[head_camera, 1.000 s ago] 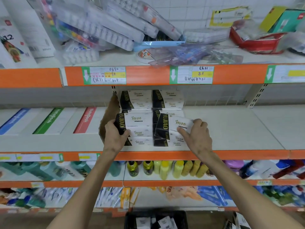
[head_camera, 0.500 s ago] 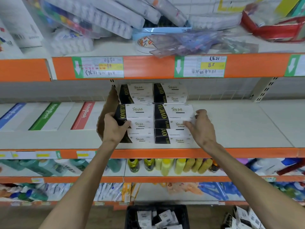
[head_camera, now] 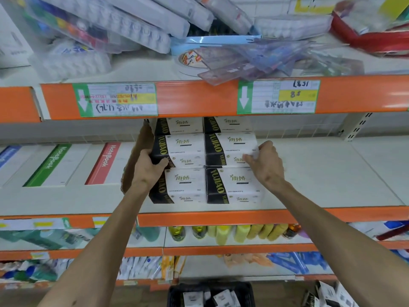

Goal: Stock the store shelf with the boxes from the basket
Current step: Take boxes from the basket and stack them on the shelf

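Boxes (head_camera: pixel 205 165) on the shelf (head_camera: pixel 309 173) are now sitting flush in the stack's second tier, the right one no longer tilting, with the left hand (head_camera: pixel 148 171) and right hand (head_camera: pixel 267 167) each gripping an outer end, so this placement is nearing completion.

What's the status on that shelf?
Left grip holds second-row left box. Right grip grips second-row right box, both seated on the stack. Boxes left in basket. Brown cardboard stands beside stack's left.

Shop, orange shelves (head_camera: pixel 199 98), price labels (head_camera: pixel 277 97), seemingly stationery (head_camera: pixel 124 29) above
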The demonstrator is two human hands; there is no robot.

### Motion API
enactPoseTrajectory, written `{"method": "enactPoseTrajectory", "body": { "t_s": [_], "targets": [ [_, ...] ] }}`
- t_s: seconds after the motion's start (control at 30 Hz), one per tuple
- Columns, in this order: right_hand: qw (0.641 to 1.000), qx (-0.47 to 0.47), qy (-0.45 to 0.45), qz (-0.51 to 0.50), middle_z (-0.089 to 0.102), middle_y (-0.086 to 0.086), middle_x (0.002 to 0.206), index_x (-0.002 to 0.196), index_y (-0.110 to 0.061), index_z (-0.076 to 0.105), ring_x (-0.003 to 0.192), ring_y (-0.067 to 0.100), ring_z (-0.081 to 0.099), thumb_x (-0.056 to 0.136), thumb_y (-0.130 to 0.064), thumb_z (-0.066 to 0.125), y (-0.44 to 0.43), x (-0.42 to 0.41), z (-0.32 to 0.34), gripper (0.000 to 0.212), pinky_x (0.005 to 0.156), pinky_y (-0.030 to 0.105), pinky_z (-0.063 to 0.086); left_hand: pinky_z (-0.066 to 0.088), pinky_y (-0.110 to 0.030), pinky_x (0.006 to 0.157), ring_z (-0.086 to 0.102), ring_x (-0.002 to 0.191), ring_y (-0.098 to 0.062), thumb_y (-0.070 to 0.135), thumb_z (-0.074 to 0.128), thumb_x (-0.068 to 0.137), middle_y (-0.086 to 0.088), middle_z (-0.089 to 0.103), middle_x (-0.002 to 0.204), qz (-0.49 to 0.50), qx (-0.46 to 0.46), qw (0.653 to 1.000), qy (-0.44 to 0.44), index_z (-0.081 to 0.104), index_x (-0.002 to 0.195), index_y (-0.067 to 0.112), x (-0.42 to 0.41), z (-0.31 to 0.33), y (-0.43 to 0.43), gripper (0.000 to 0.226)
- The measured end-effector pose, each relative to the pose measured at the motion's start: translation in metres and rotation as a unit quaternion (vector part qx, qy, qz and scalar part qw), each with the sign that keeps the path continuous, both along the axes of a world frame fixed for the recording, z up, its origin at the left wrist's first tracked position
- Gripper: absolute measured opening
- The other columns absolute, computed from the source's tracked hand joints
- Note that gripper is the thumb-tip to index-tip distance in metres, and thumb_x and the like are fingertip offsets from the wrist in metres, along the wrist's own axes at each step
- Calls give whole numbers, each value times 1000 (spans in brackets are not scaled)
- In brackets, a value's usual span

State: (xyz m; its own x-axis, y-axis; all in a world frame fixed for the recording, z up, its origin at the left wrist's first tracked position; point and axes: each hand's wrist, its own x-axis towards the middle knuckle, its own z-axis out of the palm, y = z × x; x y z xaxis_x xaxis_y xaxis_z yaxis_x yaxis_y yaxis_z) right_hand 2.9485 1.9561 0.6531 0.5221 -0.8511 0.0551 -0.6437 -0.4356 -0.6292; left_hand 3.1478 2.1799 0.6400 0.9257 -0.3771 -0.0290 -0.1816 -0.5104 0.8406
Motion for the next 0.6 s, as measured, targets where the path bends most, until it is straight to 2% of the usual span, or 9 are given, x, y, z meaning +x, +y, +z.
{"method": "enactPoseTrajectory", "body": {
  "t_s": [0.23,0.27,0.33,0.4,0.43,0.5,0.6],
  "targets": [
    [1000,12,11,4,52,16,119,115,-3,41,106,37,55,87,-39,67,4,1,4,52,77,38,44,47,-30,85,59,103,-21,25,64,90,-5,61,115,2,7,1000,14,47,129,8,3,4,0,46],
    [1000,15,6,6,51,16,120,116,-3,41,106,36,55,87,-39,67,6,-3,4,54,76,37,43,48,-27,81,60,97,-18,21,66,89,-4,61,110,-1,-1,1000,5,52,123,6,-1,3,2,39],
    [1000,10,-17,6,48,14,124,121,-3,40,110,33,53,88,-38,65,12,-14,1,55,78,36,43,50,-23,69,60,79,-13,10,67,85,-6,65,92,-1,-10,999,-38,61,98,6,-14,0,7,14],
    [999,-5,-38,4,45,14,129,127,-3,40,116,29,48,92,-33,61,24,-28,-3,51,87,37,44,49,-25,57,57,70,-18,4,68,81,-9,60,79,11,1,998,-59,58,81,3,-30,-6,14,10],
    [999,-15,-49,12,45,14,129,129,-2,40,117,28,46,93,-29,59,32,-35,-5,48,92,36,43,51,-30,58,59,74,-24,6,67,80,-12,60,82,7,14,998,-57,58,81,-1,-39,-8,18,11],
    [996,-26,-83,34,45,15,126,129,-1,42,116,27,45,95,-19,55,50,-46,-7,41,96,33,40,54,-42,76,61,93,-32,11,63,82,-17,63,98,-12,73,994,-76,62,95,-3,-58,-12,23,19],
    [989,-32,-131,61,47,12,121,125,-2,46,113,23,46,95,-13,51,79,-56,-4,32,97,29,40,46,-42,91,51,109,-29,15,61,85,-13,54,114,-4,110,983,-146,59,112,5,-94,-9,30,29]
  ]
}}
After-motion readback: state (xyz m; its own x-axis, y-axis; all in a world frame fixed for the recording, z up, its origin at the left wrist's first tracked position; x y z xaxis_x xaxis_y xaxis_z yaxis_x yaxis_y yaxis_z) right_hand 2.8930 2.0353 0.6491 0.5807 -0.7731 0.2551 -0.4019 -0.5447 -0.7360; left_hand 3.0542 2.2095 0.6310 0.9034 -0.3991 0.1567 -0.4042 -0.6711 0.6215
